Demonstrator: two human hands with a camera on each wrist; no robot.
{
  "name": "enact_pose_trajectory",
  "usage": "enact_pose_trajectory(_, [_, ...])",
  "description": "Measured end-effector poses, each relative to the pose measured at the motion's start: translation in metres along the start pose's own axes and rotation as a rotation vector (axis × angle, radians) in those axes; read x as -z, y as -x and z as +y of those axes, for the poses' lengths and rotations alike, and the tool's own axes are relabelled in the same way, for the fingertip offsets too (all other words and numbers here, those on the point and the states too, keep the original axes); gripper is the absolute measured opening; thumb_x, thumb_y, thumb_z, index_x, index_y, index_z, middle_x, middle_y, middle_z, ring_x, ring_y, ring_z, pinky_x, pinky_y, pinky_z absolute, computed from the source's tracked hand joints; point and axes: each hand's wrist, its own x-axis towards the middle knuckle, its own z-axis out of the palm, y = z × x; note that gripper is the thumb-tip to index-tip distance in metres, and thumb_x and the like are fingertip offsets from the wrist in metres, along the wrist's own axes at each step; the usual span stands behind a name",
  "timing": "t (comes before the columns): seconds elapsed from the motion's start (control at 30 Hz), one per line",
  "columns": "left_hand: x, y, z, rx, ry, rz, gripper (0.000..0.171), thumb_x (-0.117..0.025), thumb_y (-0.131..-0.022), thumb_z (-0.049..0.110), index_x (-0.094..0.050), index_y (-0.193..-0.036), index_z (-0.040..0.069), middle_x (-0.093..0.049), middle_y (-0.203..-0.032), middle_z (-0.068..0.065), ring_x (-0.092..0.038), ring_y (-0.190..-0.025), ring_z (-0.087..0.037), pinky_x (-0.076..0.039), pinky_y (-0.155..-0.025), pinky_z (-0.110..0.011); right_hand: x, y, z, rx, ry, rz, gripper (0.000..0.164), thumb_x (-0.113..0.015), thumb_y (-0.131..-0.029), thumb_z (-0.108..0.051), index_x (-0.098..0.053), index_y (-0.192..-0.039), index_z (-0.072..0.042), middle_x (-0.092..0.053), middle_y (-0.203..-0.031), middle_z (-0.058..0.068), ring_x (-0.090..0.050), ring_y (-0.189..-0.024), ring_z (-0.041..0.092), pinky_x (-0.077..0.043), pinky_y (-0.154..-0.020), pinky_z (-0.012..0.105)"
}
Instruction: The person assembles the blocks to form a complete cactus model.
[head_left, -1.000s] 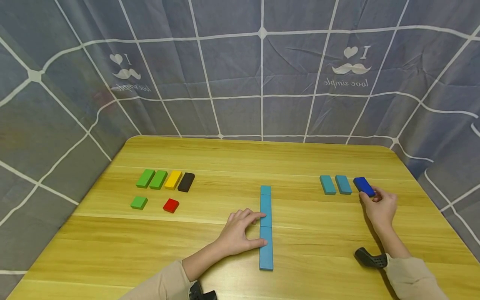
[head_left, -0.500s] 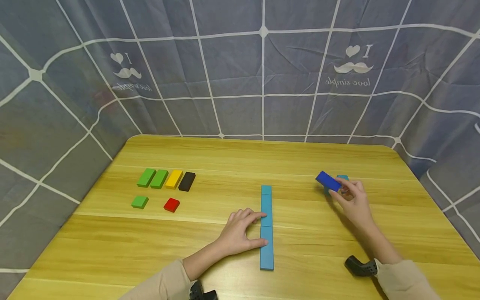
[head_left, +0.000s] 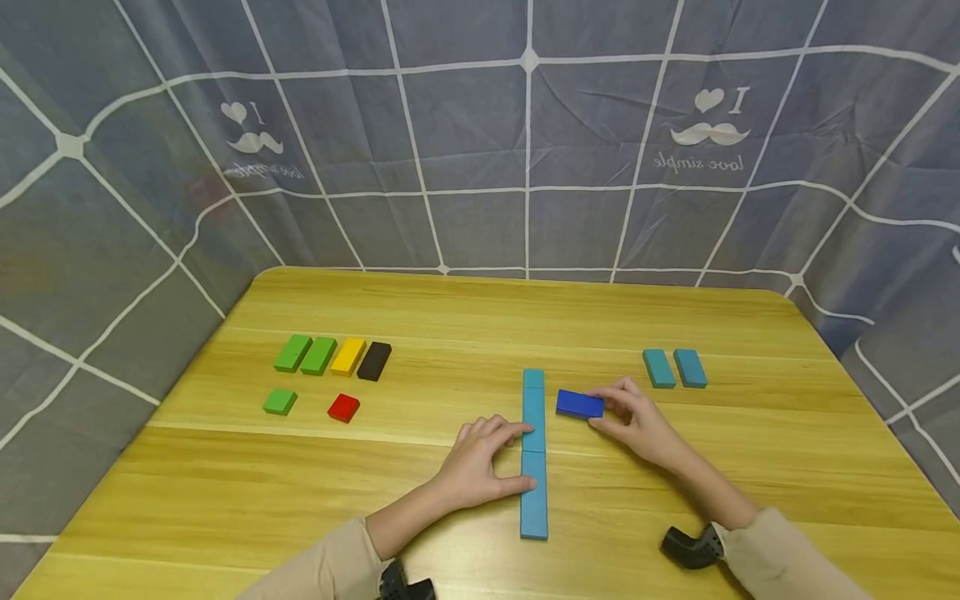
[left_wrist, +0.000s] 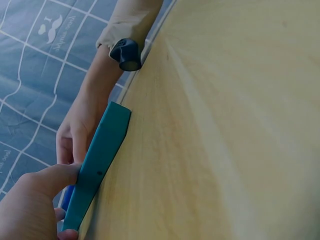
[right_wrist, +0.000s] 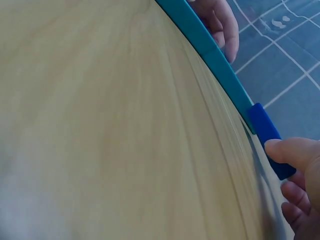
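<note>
A straight row of light blue blocks (head_left: pixel 533 517) lies lengthwise near the middle of the table, end to end, with a short piece at the far end. My left hand (head_left: pixel 474 475) rests its index finger and thumb on the row, both extended. Just right of the row's far part, my right hand (head_left: pixel 639 423) pinches a dark blue block (head_left: pixel 579 404) at its right end, thumb on the near side. The dark blue block points across toward the row, with a small gap in the head view. In the right wrist view, the thumb (right_wrist: pixel 290 150) covers part of that block.
Two light blue blocks (head_left: pixel 675 369) lie at the back right of the wooden table (head_left: pixel 450 317). On the left lie green blocks (head_left: pixel 292 354), a yellow block (head_left: pixel 348 357), a black block (head_left: pixel 374 362) and a red block (head_left: pixel 343 407). A grey curtain (head_left: pixel 465 150) hangs behind.
My right hand has lifted the dark blue block from beside the two light blue blocks at the back right and carried it left to the row. The left hand has stayed in place.
</note>
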Motion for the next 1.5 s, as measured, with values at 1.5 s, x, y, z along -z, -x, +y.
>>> enact_pose_trajectory(1.5, [0.000, -0.001, 0.001, 0.001, -0.006, 0.001, 0.060, -0.071, -0.073, 0.045, -0.055, -0.125, 0.019, -0.050, -0.091, 0.008, -0.040, -0.083, -0.008, -0.030, -0.084, -0.035, 0.026, -0.014, -0.012, 0.031, -0.046, 0.022, 0.038, -0.066, -0.075, 0.010, -0.056, -0.112, 0.011, -0.054, -0.097, 0.014, -0.047, -0.083, 0.023, -0.037, -0.066, 0.031])
